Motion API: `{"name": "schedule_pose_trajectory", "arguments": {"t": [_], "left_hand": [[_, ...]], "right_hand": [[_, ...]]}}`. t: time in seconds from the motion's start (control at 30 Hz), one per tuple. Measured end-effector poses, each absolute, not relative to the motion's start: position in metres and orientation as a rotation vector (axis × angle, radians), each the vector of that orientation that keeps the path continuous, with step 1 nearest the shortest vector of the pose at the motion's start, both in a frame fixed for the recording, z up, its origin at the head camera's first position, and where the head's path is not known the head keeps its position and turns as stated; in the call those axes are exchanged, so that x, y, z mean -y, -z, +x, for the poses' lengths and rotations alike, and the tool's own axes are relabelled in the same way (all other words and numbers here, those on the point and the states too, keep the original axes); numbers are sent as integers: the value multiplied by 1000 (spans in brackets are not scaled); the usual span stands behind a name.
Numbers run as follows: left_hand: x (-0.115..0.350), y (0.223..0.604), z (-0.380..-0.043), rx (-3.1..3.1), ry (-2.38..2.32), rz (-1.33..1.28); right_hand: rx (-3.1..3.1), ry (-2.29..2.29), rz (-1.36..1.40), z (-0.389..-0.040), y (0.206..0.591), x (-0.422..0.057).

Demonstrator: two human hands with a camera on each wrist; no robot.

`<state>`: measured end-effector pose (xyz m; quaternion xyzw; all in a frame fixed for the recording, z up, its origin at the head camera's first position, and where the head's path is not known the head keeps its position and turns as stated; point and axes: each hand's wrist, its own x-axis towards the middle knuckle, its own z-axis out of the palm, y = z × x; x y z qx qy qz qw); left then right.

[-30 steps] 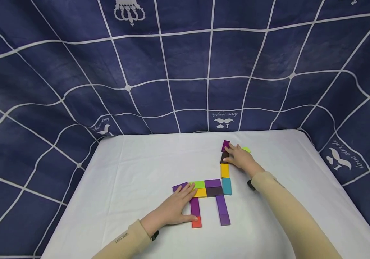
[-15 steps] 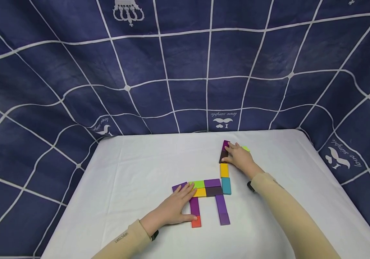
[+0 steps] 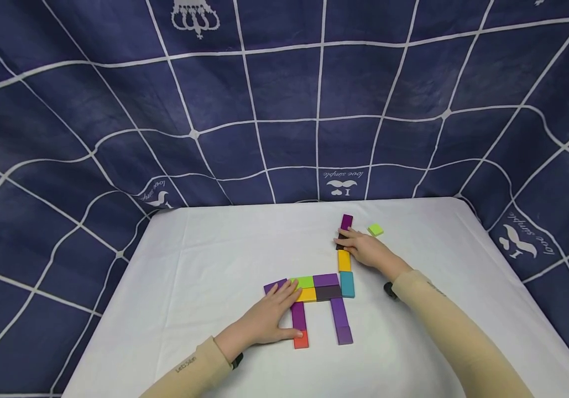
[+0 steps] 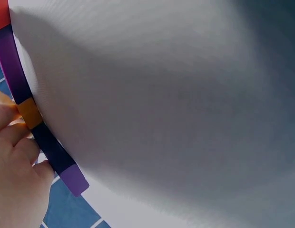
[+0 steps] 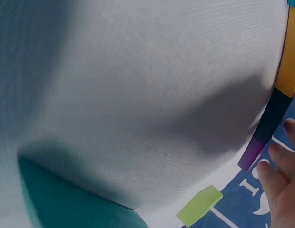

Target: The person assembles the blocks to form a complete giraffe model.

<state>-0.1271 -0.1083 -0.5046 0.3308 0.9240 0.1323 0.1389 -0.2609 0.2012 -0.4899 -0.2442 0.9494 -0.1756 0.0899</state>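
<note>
In the head view, flat coloured tiles lie joined in a long-necked, two-legged shape. My left hand (image 3: pixel 266 318) rests with fingers spread over the left end, touching the green tile (image 3: pixel 305 282) and the yellow tile (image 3: pixel 307 294). Its thumb lies on the red tile (image 3: pixel 301 340). At the upper column, my right hand (image 3: pixel 370 250) lays extended fingers across the dark brown tile (image 3: pixel 341 244), mostly covering it. The magenta tile (image 3: pixel 346 222) sits above, and an orange-yellow tile (image 3: pixel 344 261) and a teal tile (image 3: pixel 346 284) below.
A loose lime-green tile (image 3: pixel 376 229) lies right of the column, also seen in the right wrist view. A blurred teal shape (image 5: pixel 71 194) fills that view's lower left. White cloth (image 3: pixel 224 249) covers the table; a navy grid curtain (image 3: pixel 284 143) stands behind.
My right hand has slid from the magenta tile down onto the dark brown one, uncovering the lime-green tile. Both upper tiles shifted slightly left at their lower ends. My left hand stays put.
</note>
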Motion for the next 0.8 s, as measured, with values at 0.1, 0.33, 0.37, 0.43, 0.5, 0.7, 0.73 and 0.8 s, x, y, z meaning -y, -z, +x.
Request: {"name": "schedule_pose_trajectory", "arguments": {"t": [0.1, 0.33, 0.37, 0.43, 0.5, 0.7, 0.73, 0.8], "left_hand": [[108, 505, -127, -2673, -381, 958], [109, 506, -127, -2685, -374, 976], [109, 506, -127, -2686, -374, 977], [109, 507, -128, -2687, -373, 978], [109, 507, -128, -2685, -372, 976], [109, 508, -128, -2678, -377, 976], [109, 508, -128, -2676, -381, 975], [109, 507, -128, -2676, -380, 974]], "right_hand": [[-2832, 502, -770, -260, 489, -201], [-2824, 518, -765, -260, 490, -201], [-2820, 528, -757, -261, 490, -201], [-2813, 549, -749, -261, 491, -201], [-2807, 561, -750, -261, 492, -202], [-2785, 576, -741, -260, 492, -203], [-2780, 581, -737, -260, 492, -204], [-2776, 587, -747, -259, 492, -204]]}}
